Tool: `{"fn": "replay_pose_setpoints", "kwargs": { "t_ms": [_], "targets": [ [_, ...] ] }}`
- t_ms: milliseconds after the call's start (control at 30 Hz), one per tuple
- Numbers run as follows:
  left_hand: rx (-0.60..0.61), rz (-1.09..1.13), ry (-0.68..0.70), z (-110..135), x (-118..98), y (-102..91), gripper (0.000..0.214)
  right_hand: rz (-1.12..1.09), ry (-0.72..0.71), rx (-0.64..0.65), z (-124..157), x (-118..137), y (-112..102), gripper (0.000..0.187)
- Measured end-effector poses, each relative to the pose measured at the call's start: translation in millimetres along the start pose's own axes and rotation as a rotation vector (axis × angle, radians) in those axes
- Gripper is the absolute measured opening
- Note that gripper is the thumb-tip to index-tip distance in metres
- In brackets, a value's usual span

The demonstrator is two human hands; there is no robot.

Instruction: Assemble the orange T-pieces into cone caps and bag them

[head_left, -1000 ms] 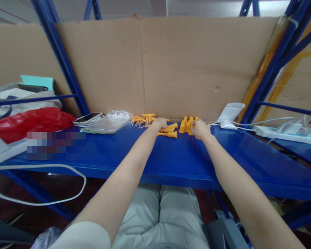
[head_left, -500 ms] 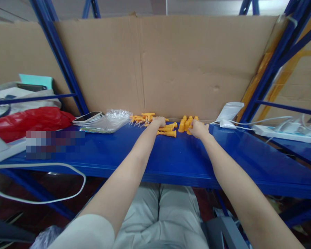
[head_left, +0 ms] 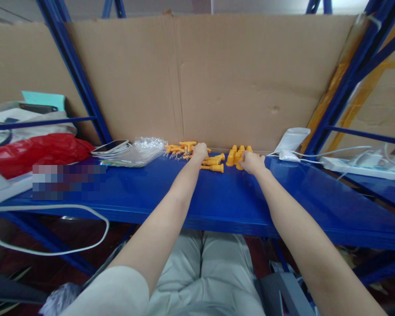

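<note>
Both my arms reach to the back of a blue shelf point(head_left: 237, 197). My left hand point(head_left: 199, 151) is curled over a scatter of small orange plastic screw-like parts point(head_left: 213, 163) lying flat; whether it grips one is hidden. My right hand point(head_left: 252, 162) is closed on an orange piece at the near edge of a cluster of upright orange cap-like parts point(head_left: 237, 155). More orange parts point(head_left: 181, 148) lie to the left, against the cardboard sheet point(head_left: 217, 79).
A clear plastic bag point(head_left: 141, 151) and a phone point(head_left: 110, 146) lie left of the parts. A red bag point(head_left: 36, 151) and a white cable point(head_left: 52, 245) are further left. A white pouch point(head_left: 291, 140), cables and a power strip point(head_left: 358, 164) sit right. Blue rack posts point(head_left: 75, 74) flank the cardboard.
My left hand has shifted slightly back and left over the lying orange parts. My right hand has closed in on the upright cluster. The view has tilted a little.
</note>
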State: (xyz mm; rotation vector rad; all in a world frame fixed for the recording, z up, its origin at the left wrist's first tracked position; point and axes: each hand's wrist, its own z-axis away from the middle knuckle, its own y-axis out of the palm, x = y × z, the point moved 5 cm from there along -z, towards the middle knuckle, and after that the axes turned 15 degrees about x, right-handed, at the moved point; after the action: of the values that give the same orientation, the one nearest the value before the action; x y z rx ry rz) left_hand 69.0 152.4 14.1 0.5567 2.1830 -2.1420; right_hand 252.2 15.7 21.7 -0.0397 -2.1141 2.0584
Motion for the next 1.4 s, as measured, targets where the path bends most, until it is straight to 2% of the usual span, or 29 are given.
{"fn": "replay_pose_setpoints", "kwargs": {
  "t_ms": [100, 333, 500, 600, 700, 800, 933, 1033, 1167, 1267, 1333, 1400],
  "targets": [
    [-0.062, 0.006, -0.048, 5.3, 0.7, -11.8, 0.032, -0.003, -0.006, 0.008, 1.4, 1.1, -0.9, 0.037],
    [-0.15, -0.006, 0.036, 21.4, -4.3, -45.7, 0.033, 0.01, -0.001, 0.022, 4.4, 3.1, -1.2, 0.036],
    [-0.147, -0.184, 0.094, 48.6, -0.4, -71.1, 0.037, 0.008, -0.012, 0.028, 2.3, 3.6, 0.2, 0.036],
    [-0.122, -0.241, 0.084, 67.6, 5.5, -79.4, 0.042, -0.006, -0.004, 0.039, 3.3, 3.1, -0.1, 0.036],
    [-0.094, -0.266, 0.034, 85.6, 13.3, -75.2, 0.044, -0.024, 0.003, 0.043, 4.7, 3.3, -0.3, 0.036],
    [-0.077, -0.249, 0.007, 100.3, 22.1, -61.8, 0.041, -0.054, -0.007, 0.031, 3.8, 4.8, 1.0, 0.037],
    [-0.156, -0.118, 0.018, 111.4, 33.7, -49.0, 0.035, -0.074, -0.033, 0.007, 0.1, 7.8, 4.0, 0.042],
    [-0.201, 0.007, 0.014, 114.0, 41.1, -44.3, 0.039, -0.081, -0.058, 0.005, -2.2, 9.7, 5.9, 0.043],
    [-0.054, 0.141, 0.014, 112.2, 49.5, -35.3, 0.034, -0.097, -0.089, 0.01, -3.4, 11.6, 7.5, 0.04],
    [-0.011, 0.104, 0.059, 110.0, 56.6, -32.8, 0.023, -0.084, -0.093, 0.008, -2.6, 12.3, 7.5, 0.04],
    [-0.026, 0.061, 0.083, 107.5, 63.5, -32.0, 0.022, -0.07, -0.091, 0.013, -1.4, 12.8, 7.1, 0.041],
    [-0.047, 0.04, 0.051, 104.3, 73.3, -30.6, 0.025, -0.062, -0.093, 0.017, 0.0, 13.4, 6.3, 0.042]
  ]
}}
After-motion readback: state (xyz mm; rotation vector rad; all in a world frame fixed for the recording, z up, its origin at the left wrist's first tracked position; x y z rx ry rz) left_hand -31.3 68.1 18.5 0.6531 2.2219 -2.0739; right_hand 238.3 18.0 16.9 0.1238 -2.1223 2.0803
